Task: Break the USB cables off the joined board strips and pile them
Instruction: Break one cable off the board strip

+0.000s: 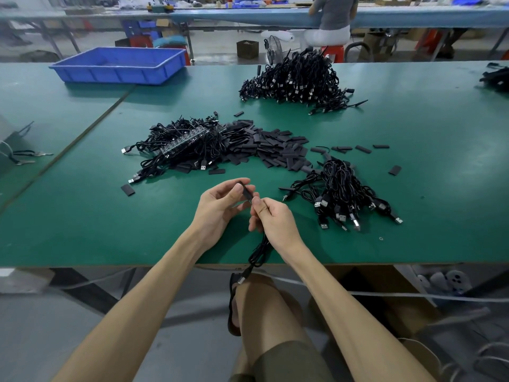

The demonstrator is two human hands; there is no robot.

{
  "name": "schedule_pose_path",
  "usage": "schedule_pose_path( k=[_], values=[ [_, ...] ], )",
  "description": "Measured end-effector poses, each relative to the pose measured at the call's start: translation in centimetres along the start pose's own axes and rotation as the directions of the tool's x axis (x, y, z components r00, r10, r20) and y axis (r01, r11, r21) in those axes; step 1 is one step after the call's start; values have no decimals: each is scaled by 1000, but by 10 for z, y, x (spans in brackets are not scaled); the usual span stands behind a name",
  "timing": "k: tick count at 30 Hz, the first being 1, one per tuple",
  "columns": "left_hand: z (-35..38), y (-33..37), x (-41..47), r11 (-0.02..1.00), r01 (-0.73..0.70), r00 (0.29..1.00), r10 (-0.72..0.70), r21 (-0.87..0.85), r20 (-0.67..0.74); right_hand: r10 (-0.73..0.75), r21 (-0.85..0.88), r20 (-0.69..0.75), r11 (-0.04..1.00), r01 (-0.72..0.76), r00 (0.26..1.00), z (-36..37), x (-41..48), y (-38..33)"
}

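My left hand (223,204) and my right hand (271,217) meet over the near part of the green table (82,216). Both pinch one black USB cable (259,252); its small black end piece sits between my left thumb and fingers, and the cord hangs down past the table edge to a plug near my knee. Joined board strips (187,140) with cables attached lie in a tangle at centre left. A pile of loose cables (341,194) lies to the right of my hands. A bigger cable heap (297,78) sits further back.
Several flat black sleeve pieces (275,150) are scattered across the table's middle. A blue plastic tray (118,64) stands at the back left. Scissors or keys (30,157) lie at the left edge. A person sits on a red stool (333,52) behind the table.
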State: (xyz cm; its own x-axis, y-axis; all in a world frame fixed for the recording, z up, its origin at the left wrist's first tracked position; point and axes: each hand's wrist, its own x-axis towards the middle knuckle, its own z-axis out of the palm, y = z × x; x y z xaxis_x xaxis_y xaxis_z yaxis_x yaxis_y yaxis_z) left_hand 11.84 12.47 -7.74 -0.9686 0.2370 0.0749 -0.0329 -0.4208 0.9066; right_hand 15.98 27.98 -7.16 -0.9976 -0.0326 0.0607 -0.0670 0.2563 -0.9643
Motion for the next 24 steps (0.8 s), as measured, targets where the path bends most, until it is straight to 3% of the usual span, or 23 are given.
schedule_pose_path(
  k=[9,24],
  values=[
    [-1,0,-1,1000,-8,1000,8,5,23,-9,-55,21,998,10,1000,-1,-1,0],
    [-1,0,0,995,14,997,-21,103,73,-41,-5,41,999,41,998,-6,0,0]
  ],
)
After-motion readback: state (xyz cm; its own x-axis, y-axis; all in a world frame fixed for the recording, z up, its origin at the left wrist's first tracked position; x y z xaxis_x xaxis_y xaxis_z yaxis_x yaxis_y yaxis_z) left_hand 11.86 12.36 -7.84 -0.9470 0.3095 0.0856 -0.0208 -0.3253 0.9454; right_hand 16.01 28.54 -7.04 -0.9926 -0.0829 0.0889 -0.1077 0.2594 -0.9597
